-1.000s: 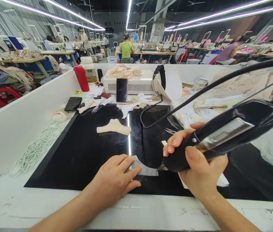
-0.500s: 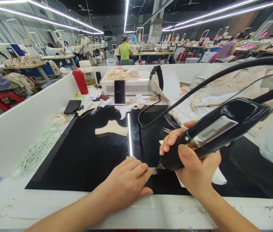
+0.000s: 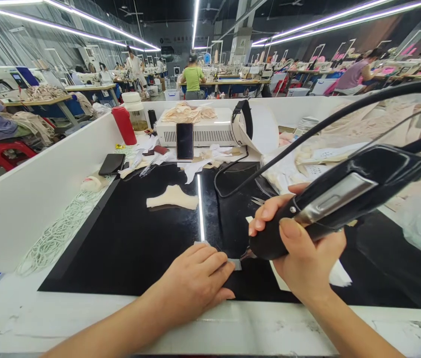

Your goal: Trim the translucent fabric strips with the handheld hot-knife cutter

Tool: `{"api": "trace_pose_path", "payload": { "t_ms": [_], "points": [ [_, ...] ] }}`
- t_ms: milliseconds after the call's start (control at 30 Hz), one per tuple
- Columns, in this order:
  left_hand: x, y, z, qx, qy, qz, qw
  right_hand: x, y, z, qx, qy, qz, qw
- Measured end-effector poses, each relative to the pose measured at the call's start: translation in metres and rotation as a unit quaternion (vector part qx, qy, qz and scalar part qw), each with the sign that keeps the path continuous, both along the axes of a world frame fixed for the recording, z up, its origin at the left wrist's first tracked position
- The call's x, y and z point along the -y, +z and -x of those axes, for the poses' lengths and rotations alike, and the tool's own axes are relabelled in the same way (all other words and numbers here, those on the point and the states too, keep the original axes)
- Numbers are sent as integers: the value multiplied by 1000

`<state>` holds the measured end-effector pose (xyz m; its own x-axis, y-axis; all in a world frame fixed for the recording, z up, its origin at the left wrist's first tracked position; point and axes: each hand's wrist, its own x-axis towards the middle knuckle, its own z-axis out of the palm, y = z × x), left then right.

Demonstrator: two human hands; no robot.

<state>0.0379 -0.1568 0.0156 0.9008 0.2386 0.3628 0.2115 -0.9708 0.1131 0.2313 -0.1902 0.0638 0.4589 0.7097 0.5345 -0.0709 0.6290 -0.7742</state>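
My left hand [image 3: 199, 281] lies palm down near the front of the black mat [image 3: 121, 258], its bent fingers holding a small grey strip [image 3: 237, 264] against it. Most of the strip is hidden under the fingers; its right end sticks out. My right hand [image 3: 303, 253] is wrapped round a black corded handheld tool [image 3: 329, 204] with a silver lever on its side. The tool leans down to the left, and its small metal tip [image 3: 246, 254] is just right of the strip's end. I cannot tell if they touch. A cream fabric piece [image 3: 173, 197] lies farther back.
A phone [image 3: 185, 141] stands against a white vented box [image 3: 203, 130]. Scraps, a red bottle [image 3: 124, 125] and a black wallet [image 3: 112, 164] are at back left, pale cord [image 3: 61, 226] along the left. Scissors [image 3: 258, 201] lie behind my right hand; the tool's cable [image 3: 292, 149] arches across the right.
My right hand and the tool have shifted slightly right and up, drawing the tip a little away from the strip. The left hand has hardly moved.
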Motion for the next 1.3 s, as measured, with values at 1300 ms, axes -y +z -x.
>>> {"api": "trace_pose_path", "payload": {
  "t_ms": [1300],
  "points": [
    [-1, 17, 57, 7, 139, 116, 984, 7, 19, 17, -54, 33, 5, 998]
  ]
}}
